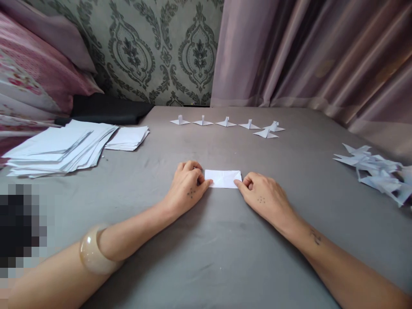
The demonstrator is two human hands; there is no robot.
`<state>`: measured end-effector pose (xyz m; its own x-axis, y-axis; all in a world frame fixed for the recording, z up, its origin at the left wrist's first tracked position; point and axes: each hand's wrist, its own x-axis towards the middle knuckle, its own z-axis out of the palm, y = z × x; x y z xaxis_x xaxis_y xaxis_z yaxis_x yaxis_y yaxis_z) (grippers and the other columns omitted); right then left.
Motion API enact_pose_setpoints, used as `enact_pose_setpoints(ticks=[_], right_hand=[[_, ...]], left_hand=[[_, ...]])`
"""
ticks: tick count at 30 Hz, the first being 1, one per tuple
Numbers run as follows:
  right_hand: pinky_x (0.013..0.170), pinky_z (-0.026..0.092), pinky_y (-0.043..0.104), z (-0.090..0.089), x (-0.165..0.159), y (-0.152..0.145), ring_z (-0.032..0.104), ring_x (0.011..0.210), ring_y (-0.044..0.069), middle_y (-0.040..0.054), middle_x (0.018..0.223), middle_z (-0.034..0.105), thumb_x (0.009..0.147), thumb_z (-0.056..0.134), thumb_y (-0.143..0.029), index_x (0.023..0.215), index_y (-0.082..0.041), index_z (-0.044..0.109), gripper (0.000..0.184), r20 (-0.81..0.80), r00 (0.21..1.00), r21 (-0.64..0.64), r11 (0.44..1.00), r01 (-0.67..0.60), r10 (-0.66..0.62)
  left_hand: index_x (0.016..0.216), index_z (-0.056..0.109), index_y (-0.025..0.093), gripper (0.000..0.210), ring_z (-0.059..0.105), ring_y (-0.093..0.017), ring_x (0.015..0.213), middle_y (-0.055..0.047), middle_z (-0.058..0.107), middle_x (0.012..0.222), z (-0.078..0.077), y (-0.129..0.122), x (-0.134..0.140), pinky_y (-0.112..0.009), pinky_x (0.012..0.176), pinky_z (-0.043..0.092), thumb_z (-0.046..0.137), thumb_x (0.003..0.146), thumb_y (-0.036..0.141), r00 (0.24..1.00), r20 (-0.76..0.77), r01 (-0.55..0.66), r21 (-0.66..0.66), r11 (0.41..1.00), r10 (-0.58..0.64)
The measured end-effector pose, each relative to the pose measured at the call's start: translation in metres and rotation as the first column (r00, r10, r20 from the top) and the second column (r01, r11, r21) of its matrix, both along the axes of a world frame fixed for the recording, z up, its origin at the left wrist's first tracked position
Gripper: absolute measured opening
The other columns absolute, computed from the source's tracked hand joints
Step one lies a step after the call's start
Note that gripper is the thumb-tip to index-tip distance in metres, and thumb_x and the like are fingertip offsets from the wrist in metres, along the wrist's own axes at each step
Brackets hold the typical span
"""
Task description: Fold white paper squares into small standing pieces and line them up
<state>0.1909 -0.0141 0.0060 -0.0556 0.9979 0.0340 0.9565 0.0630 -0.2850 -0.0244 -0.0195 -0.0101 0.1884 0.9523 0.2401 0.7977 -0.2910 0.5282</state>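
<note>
A small white folded paper (222, 179), creased and rectangular, lies on the grey cloth surface in front of me. My left hand (188, 186) pinches its left end, with the thumb on the near corner and the fingers curled. At the right end my right hand (265, 195) has its thumb on the paper and its fingers curled in; the parts beneath are hidden. Both hands are closed at the paper's edges, and the middle of the sheet shows between them.
Several folded paper birds (225, 122) stand in a row farther back. More paper birds (383, 171) are heaped at the right. Stacks of white sheets (61, 148) and smaller squares (128, 138) lie at the left, near a dark folded cloth (109, 108). Curtains (254, 51) hang behind.
</note>
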Motion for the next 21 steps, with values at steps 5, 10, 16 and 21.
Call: enact_pose_setpoints(ticks=[5,10,16,21], right_hand=[[0.053,0.033,0.03,0.006,0.007,0.002,0.054,0.061,0.018,-0.0003,0.069,0.063,0.084,0.051,-0.044,0.065,-0.023,0.051,0.028,0.006,1.0,-0.053,0.999,-0.006,0.006],[0.064,0.045,0.032,0.001,0.008,0.002,0.06,0.079,0.02,0.0017,0.088,0.066,0.088,0.049,-0.026,0.084,-0.023,0.058,0.01,-0.087,0.972,0.116,0.972,-0.207,0.217],[0.099,0.045,0.036,-0.011,0.003,0.0,0.051,0.119,0.019,0.0058,0.126,0.059,0.085,0.036,0.0,0.125,-0.022,0.054,0.049,-0.078,0.734,0.258,0.725,-0.639,0.675],[0.102,0.045,0.041,-0.004,0.01,-0.004,0.052,0.122,0.021,0.0068,0.134,0.055,0.083,0.038,0.0,0.127,-0.022,0.056,0.052,0.009,0.743,0.174,0.73,-0.661,0.67]], left_hand=[[0.106,0.054,0.017,0.019,0.043,-0.024,0.1,-0.01,0.055,0.112,0.003,-0.002,0.0,-0.04,0.085,0.041,0.051,0.089,0.026,0.991,-0.125,0.063,0.07,0.996,-0.054],[0.115,0.057,0.024,0.034,0.043,-0.026,0.113,-0.006,0.055,0.125,0.012,-0.001,0.006,-0.042,0.089,0.038,0.035,0.093,0.011,0.89,-0.299,0.378,0.058,0.924,-0.345],[0.119,0.056,0.015,0.035,0.05,-0.021,0.114,-0.009,0.059,0.122,0.015,-0.004,0.005,-0.032,0.093,0.045,0.036,0.091,0.01,0.809,-0.292,0.526,-0.029,0.85,-0.511],[0.108,0.062,0.014,0.032,0.054,-0.024,0.113,-0.012,0.062,0.115,0.02,-0.013,-0.001,-0.034,0.091,0.048,0.035,0.09,0.012,0.825,-0.328,0.468,-0.061,0.882,-0.461]])
